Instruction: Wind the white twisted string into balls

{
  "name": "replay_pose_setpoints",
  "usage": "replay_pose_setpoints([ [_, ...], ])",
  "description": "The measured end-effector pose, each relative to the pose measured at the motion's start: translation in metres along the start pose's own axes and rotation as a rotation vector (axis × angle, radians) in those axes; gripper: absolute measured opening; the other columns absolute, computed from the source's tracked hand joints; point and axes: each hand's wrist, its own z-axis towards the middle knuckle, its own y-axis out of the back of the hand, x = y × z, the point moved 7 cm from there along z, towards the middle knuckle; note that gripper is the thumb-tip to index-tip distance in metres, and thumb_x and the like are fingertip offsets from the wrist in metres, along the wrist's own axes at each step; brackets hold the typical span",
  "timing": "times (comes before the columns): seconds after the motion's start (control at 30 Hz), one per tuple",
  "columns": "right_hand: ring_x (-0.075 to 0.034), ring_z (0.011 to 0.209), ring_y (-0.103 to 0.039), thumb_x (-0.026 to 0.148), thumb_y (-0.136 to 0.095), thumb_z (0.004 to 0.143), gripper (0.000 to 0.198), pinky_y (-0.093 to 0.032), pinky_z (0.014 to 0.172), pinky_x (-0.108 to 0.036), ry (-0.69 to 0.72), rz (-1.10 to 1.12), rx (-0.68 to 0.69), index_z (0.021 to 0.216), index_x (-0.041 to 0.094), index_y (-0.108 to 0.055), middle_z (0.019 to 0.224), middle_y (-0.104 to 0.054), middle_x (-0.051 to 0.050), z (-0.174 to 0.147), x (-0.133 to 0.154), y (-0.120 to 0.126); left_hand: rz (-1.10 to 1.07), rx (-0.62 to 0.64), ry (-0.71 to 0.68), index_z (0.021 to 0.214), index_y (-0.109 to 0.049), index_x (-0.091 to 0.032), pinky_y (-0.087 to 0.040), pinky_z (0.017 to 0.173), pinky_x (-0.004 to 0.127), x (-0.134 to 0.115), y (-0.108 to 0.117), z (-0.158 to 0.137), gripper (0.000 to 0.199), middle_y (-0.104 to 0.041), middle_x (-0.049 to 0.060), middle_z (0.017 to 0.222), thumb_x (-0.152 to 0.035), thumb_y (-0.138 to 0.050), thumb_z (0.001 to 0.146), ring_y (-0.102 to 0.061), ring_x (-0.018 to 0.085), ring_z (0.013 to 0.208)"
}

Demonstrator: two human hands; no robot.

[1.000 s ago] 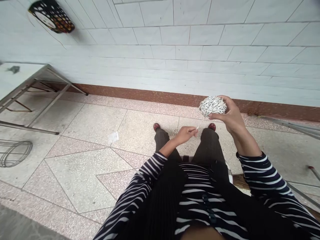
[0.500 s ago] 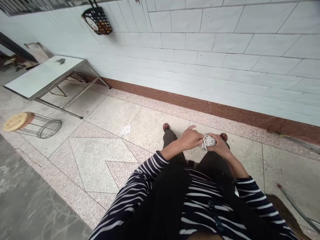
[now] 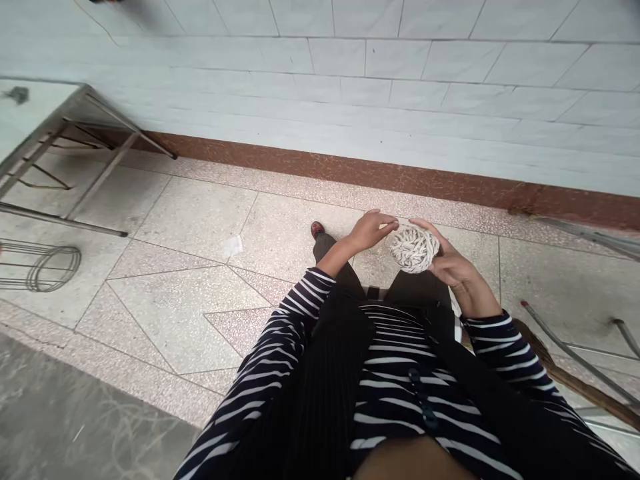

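Observation:
A ball of off-white cord [image 3: 415, 249] rests in my right hand [image 3: 454, 267], whose thumb and fingers curve around its right side. My left hand [image 3: 371, 231] is just left of the ball, its thumb and fingertips pinched together. A short pale strand seems to run from those fingertips toward the top of the ball. The ball is held up above my lap, over the dark trousers [image 3: 417, 290]. Part of its right side is hidden by my right palm.
A white-topped metal table [image 3: 37, 100] stands at the left by the tiled wall [image 3: 310, 87]. Below it lies a wire-legged stool [image 3: 53, 267], partly out of view. White paper [image 3: 233, 247] lies on the floor. Metal tubing [image 3: 570, 347] and a wooden bar are at right.
The view has shifted right and the table slid leftward. Both hands have risen, and the ball is nearer and shows more of itself. My left fingers have come away from the ball's side.

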Motion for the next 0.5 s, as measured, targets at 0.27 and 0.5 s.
replay_pose_setpoints([
  [0.27,-0.044,0.141,-0.065,0.024,-0.079,0.048,0.1,-0.071,0.084,-0.053,0.216,0.174,-0.096,0.145,0.04,-0.066,0.158,-0.066,-0.006,-0.027,0.07,-0.009,-0.066,0.017,0.117,0.095,-0.082,-0.019,-0.051,0.1,0.034,0.033,-0.009,-0.002,0.034,-0.085,0.007,0.104,-0.032,-0.053,0.108,-0.076,0.024,0.103],
  [0.5,-0.057,0.142,-0.064,0.025,-0.087,0.065,0.093,-0.072,0.081,-0.071,0.401,0.117,-0.255,0.152,0.05,-0.067,0.147,-0.075,-0.006,-0.069,0.109,0.007,0.109,-0.052,0.094,0.09,-0.078,-0.018,-0.048,0.113,0.042,0.046,0.017,0.014,0.031,-0.083,0.01,0.098,-0.032,-0.057,0.108,-0.075,0.027,0.1],
])
